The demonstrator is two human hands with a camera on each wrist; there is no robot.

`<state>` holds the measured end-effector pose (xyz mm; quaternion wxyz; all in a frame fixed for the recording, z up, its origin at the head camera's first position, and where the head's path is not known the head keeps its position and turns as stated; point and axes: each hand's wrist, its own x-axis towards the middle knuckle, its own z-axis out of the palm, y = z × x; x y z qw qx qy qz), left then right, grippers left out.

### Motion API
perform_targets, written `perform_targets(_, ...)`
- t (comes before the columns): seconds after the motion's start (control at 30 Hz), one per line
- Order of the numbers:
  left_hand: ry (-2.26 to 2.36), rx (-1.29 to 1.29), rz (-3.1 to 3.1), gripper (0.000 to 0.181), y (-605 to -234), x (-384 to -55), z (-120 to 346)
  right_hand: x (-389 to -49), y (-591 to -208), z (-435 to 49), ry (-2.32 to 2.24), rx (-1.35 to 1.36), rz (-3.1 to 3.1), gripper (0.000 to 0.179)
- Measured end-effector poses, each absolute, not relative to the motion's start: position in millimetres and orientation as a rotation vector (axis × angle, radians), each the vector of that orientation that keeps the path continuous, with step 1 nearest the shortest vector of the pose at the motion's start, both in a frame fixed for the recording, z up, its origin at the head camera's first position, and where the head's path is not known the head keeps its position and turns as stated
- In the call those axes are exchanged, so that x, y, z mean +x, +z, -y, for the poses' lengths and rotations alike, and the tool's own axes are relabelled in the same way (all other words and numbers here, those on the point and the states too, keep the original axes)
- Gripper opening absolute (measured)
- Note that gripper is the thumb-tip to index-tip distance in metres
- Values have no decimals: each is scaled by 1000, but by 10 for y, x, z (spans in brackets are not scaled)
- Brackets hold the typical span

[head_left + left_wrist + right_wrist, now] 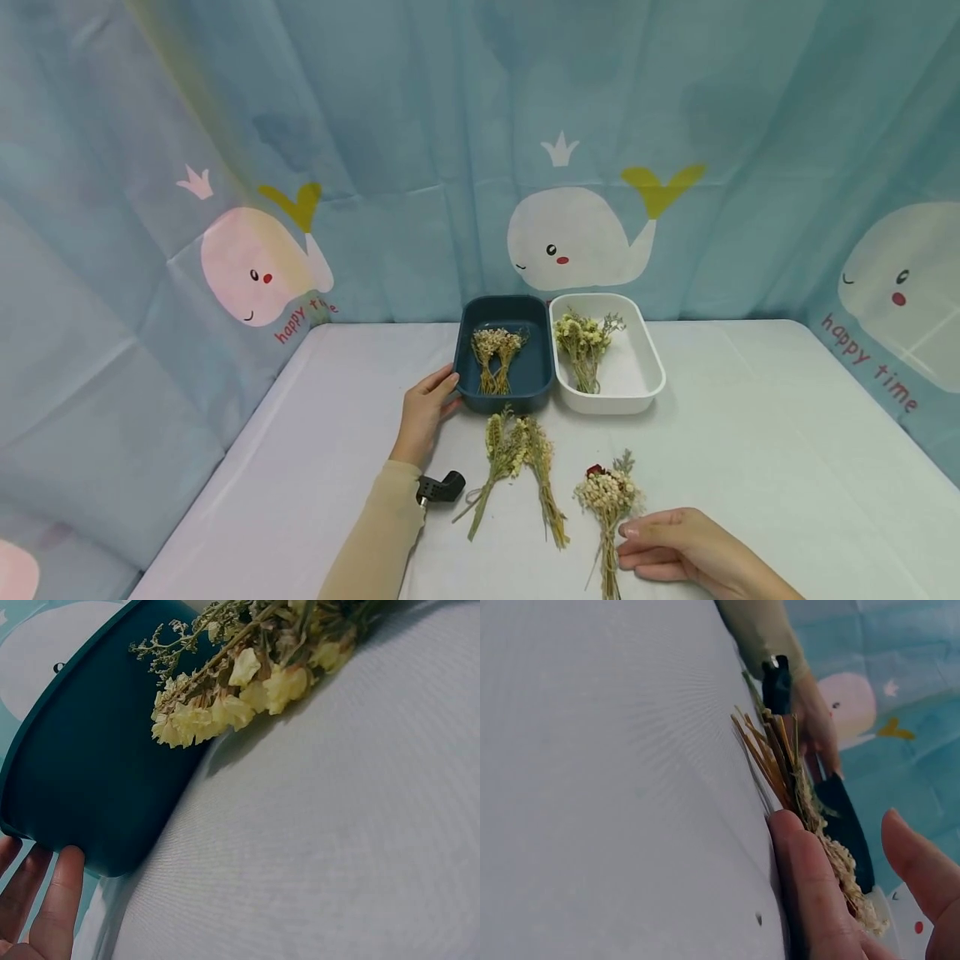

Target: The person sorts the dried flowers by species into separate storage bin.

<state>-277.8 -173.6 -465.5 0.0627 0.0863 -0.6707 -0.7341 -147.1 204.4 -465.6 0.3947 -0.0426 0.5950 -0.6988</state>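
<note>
My left hand point(426, 410) rests at the front left corner of a dark blue tray point(542, 367). In the left wrist view, its straight fingers point(61, 896) touch the tray's outer wall near the rim. Two small bunches of dried flowers point(495, 358) lie inside that tray. Low on the right, my right hand point(678, 546) lies beside a tied bouquet point(609, 496) of cream blossoms with a dark red bloom. Its fingertips are right at the stems; the right wrist view shows the thumb point(915, 862) well apart from the fingers.
A white tray point(637, 367) stands against the blue one's right side, holding a yellow dried bunch point(585, 350). In front lie a yellow-green bunch point(495, 467) and a straw-coloured bunch point(546, 479) on the white tablecloth point(787, 467). A whale-print curtain point(412, 167) hangs behind the table.
</note>
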Motion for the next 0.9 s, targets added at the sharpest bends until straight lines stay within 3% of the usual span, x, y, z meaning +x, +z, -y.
perform_targets(0.4, -2235, 271, 2031, 46, -4635, -2777, 1741, -1507, -4606, -1892, -1740, -89, -1678, 58)
perform_targets(0.9, -2226, 259, 2018, 44, -4652, -2785, 1738, -1501, -4617, -1663, -1764, 46, -1596, 44)
